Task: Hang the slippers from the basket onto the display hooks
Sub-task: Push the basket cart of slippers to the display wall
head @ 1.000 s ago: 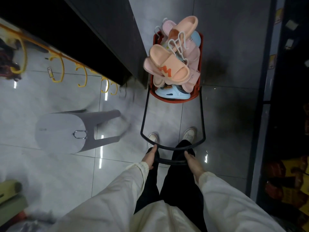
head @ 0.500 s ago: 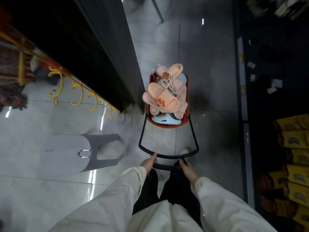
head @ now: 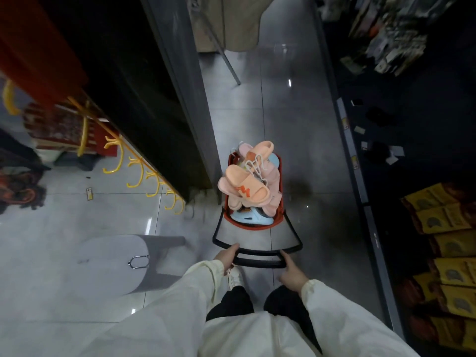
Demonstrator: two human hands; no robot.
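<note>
Basket (head: 253, 227) has not shifted from the floor near the hooks (head: 136, 173), slippers (head: 244, 186) still heaped inside, left hand (head: 226, 256) and right hand (head: 292, 273) still curled round its handle (head: 260, 264), so nothing hangs yet

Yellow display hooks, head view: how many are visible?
6. Nearest the basket is one yellow hook, then a second, third and fourth back along the row, a fifth farther back, a sixth at the left edge. More may be hidden.
</note>
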